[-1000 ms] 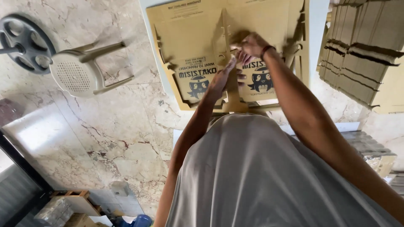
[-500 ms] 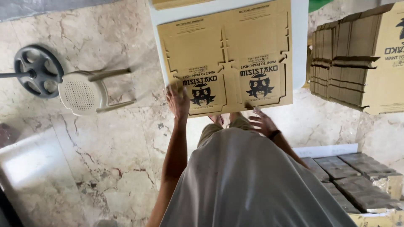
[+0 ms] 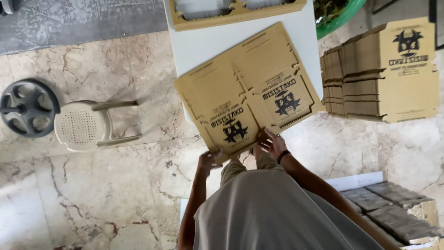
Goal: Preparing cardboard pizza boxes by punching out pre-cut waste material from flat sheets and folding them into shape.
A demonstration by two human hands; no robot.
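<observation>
Box blank (image 3: pixel 249 99) matt brown cardboard; table (image 3: pixel 203 44) smooth white; floor (image 3: pixel 92 194) glossy marble; chair (image 3: pixel 88 127) perforated beige plastic; shirt (image 3: pixel 263 213) grey cloth.

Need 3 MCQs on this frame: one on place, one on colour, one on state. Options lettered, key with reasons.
1. Where does the flat cardboard sheet lie?
A. on the white table, overhanging its near edge
B. on the plastic chair
C. on the box stack

2. What colour is the basin at the top edge?
A. red
B. green
C. blue

3. How does the left hand stand to the sheet?
A. far from it
B. at its near edge
C. pressed flat on its middle

Key: 1 A, the sheet rests on the white table and juts past it. 2 B, its rim is green. 3 B, the left hand is at the near edge; the right hand is there too.
</observation>
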